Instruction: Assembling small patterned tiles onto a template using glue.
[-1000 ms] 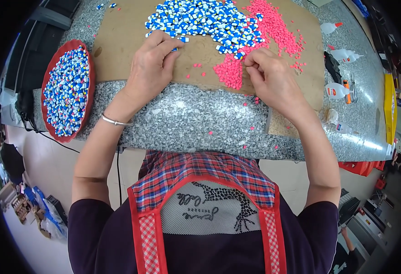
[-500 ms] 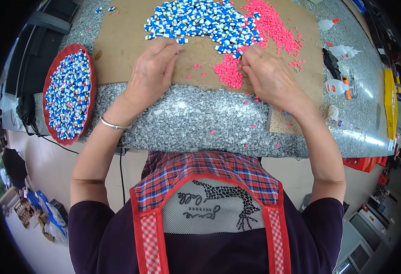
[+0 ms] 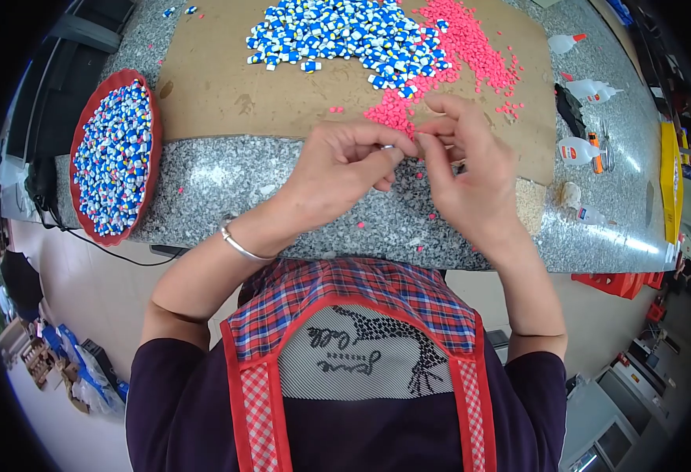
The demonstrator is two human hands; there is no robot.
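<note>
Fingers (image 3: 408, 145) of both hands pinch something small, perhaps a white piece (image 3: 389, 146)

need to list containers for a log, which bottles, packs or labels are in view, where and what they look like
Glue bottle: top right of the table, lying down, white with orange cap.
Second bottle: right of the cardboard sheet, lying down, white, clear tip.
Third bottle: below it, white with a printed label.
Yellow pack: far right table edge, flat, long.
Red tray: left, oval, full of blue-white pieces.
</note>
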